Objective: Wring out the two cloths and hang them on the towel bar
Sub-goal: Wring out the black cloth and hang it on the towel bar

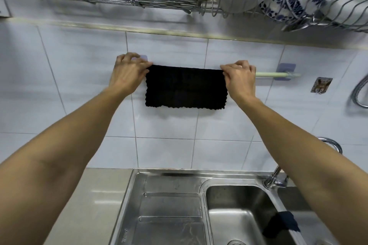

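Two cloths: one black cloth (185, 87) draped over the towel bar (272, 74), one dark cloth (286, 223) over the sink's (171, 173) right rim. Left hand (127, 71) and right hand (240, 77) each pinched on a top corner.

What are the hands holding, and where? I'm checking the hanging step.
The black cloth, draped over the bar: left hand pinches its top left corner, right hand its top right corner.

Black cloth (185, 87) on pale green towel bar (272, 74); white wall tiles (79, 85); blue-and-white patterned plates (294, 0) upper right; steel-grey sink (171, 205).
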